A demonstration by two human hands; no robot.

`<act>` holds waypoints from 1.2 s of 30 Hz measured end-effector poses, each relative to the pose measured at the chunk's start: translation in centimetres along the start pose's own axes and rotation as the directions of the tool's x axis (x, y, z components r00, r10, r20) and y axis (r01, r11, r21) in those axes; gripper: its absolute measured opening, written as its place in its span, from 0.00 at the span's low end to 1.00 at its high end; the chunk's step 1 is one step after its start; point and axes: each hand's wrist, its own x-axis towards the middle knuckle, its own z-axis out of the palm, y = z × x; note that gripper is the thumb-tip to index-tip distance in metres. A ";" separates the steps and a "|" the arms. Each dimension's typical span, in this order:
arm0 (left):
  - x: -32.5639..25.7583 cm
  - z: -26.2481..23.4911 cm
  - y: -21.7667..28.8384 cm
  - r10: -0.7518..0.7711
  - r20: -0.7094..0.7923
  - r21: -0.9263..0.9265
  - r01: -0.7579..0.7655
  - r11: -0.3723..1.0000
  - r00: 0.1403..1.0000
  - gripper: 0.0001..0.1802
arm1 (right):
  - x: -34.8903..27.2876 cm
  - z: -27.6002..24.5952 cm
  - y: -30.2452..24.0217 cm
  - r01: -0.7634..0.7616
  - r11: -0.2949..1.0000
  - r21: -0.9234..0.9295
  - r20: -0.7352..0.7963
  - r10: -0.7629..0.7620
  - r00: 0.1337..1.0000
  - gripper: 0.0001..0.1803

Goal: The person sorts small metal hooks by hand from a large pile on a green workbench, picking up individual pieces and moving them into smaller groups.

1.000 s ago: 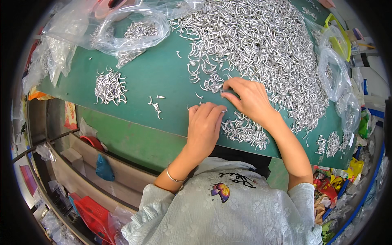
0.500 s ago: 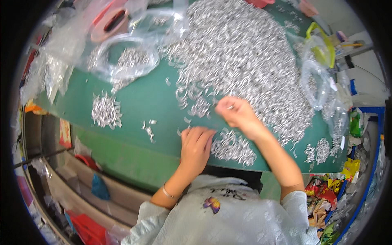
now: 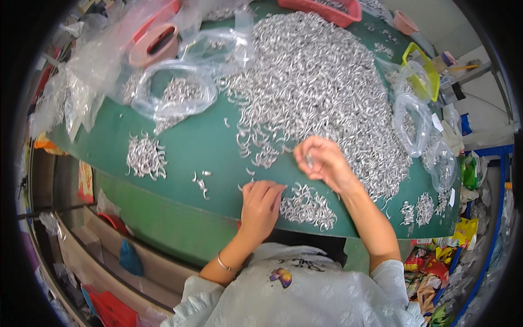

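Left hand: the left hand (image 3: 260, 204) lies palm down on the green table (image 3: 207, 147), fingers straight and pressed together, tips pointing up the table toward a few loose hooks (image 3: 248, 180). I cannot tell whether anything sits under the fingers.
Left arm: bare forearm rises from the lower edge, slanting right, with a thin bracelet (image 3: 222, 264) near the wrist.
Right hand: the right hand (image 3: 322, 162) is lifted just off the table, fingers curled inward, thumb and fingertips pinching a small silver piece (image 3: 309, 160); the piece is too small to make out clearly.
Right arm: forearm runs up and left from the pale sleeve (image 3: 400, 278), elbow bent.
Small heap: a small heap (image 3: 308, 206) of silver hooks lies between the two hands, just beside the left fingertips.
Big pile: the big pile (image 3: 316, 87) spreads across the upper table, its edge touching the right hand.
Side heap: another heap (image 3: 145, 157) sits well to the left.
Bags: clear bags (image 3: 174, 95) lie at upper left.
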 end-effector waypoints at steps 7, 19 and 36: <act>-0.3 0.2 -0.4 -0.002 -0.021 -0.030 0.001 1.000 1.000 0.12 | 0.9 0.2 0.7 -0.002 0.699 -0.715 -0.263 -0.266 0.927 0.09; 0.0 0.1 -0.2 -0.034 -0.046 -0.045 0.032 0.998 0.998 0.12 | 0.9 1.0 -0.6 -0.137 0.896 -0.421 -0.269 0.021 0.963 0.04; 0.1 0.3 -0.3 -0.030 -0.046 -0.037 0.029 0.999 0.998 0.12 | -0.2 0.9 0.9 -0.040 0.271 -0.962 -0.121 -0.290 0.950 0.06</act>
